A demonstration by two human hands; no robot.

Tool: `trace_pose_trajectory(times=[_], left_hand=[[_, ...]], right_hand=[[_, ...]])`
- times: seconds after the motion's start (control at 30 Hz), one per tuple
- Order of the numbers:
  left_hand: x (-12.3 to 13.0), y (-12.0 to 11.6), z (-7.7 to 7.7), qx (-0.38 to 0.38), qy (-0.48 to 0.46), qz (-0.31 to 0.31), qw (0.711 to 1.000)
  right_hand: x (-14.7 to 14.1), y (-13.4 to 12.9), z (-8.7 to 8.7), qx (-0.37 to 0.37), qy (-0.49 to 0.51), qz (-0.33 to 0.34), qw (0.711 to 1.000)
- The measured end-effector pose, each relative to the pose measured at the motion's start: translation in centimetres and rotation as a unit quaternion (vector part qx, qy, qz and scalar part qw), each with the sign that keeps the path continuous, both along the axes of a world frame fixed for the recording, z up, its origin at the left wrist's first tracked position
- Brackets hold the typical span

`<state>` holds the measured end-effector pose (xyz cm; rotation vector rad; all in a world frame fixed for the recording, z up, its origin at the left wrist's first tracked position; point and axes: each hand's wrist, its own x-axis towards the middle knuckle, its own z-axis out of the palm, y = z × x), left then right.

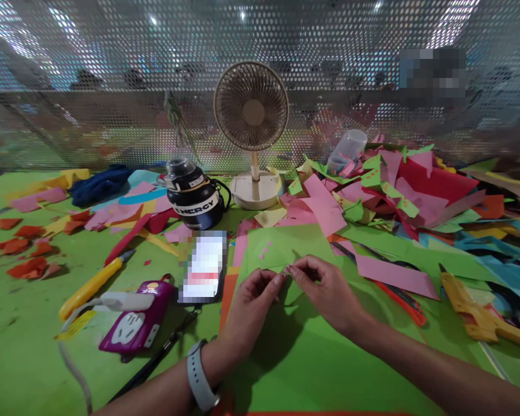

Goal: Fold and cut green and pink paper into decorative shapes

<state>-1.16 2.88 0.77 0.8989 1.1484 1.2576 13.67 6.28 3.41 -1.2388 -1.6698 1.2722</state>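
My left hand (260, 303) and my right hand (327, 289) meet in front of me, fingertips pinched close together. Between them is something tiny, too small to name. Both hands hover above a green paper sheet (329, 370) on the table. Just beyond the fingers, several small pink paper bits (265, 250) lie on the green paper. A pale watch (199, 375) is strapped around my left wrist. To the left of that hand lies a phone (205, 266) with its screen lit.
A fan (252, 107) stands at the back beside a black bottle (195, 202). Coloured paper scraps (398, 185) heap at right, near a yellow glue gun (468, 306) and red-handled scissors (405, 306). At left lie a purple power bank (156, 300) and a yellow-handled tool (91, 289).
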Motion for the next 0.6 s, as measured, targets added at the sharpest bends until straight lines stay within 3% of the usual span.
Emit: trace_pose_trajectory(times=[0.2, 0.4, 0.6], left_hand=[[-0.2, 0.3, -0.6, 0.044, 0.073, 0.031, 0.996], [-0.3, 0.1, -0.8, 0.068, 0.104, 0.022, 0.992], [-0.4, 0.1, -0.4, 0.064, 0.11, 0.021, 0.992]], right_hand=[[-1.3, -0.2, -0.8, -0.003, 0.052, -0.009, 0.999], [-1.8, 0.1, -1.8, -0.012, 0.081, -0.027, 0.996], [-1.3, 0.3, -1.1, -0.04, 0.094, -0.01, 0.995]])
